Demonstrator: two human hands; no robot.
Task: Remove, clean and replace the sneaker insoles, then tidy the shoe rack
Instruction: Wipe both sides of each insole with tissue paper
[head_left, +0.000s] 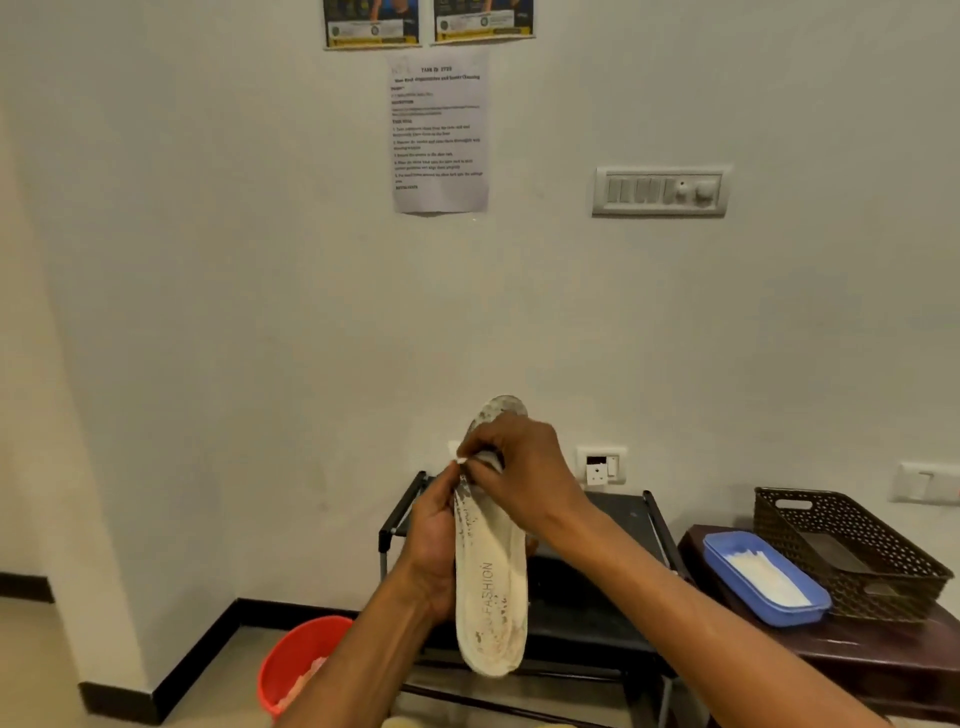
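Observation:
A worn cream insole (492, 587) with grey scuff marks and printed letters is held upright in front of the wall, heel end down. My left hand (434, 540) grips its left edge from behind. My right hand (519, 467) curls over the upper part near the toe end, fingers pinching something small and white against it; what that is I cannot tell. Behind both hands stands the black shoe rack (623, 525), its shelves mostly hidden by my arms.
A red bucket (301, 660) holding something pale sits on the floor at lower left. On a dark wooden table (883, 654) to the right are a blue tray (769, 584) with white wipes and a brown woven basket (852, 551). Wall sockets sit behind the rack.

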